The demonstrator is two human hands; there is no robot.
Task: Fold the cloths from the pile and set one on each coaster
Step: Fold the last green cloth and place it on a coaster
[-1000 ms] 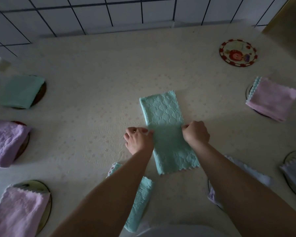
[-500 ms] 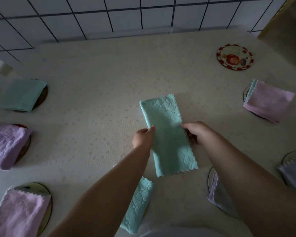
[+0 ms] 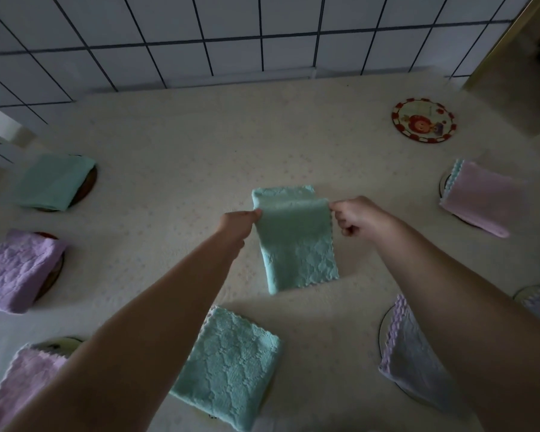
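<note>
Head: teal cloth (image 3: 296,244) lengthwise, far-near.

I see the cloth (image 3: 295,244) at the middle of the table (image 3: 175,145), my left hand (image 3: 236,224) at its left edge, my right hand (image 3: 356,218) at its right. Nearer me lies a folded cloth (image 3: 228,366). Three covered coasters run down the left side, more down the right. One bare coaster (image 3: 423,120) sits far right, near the tiled wall (image 3: 231,32).
</note>
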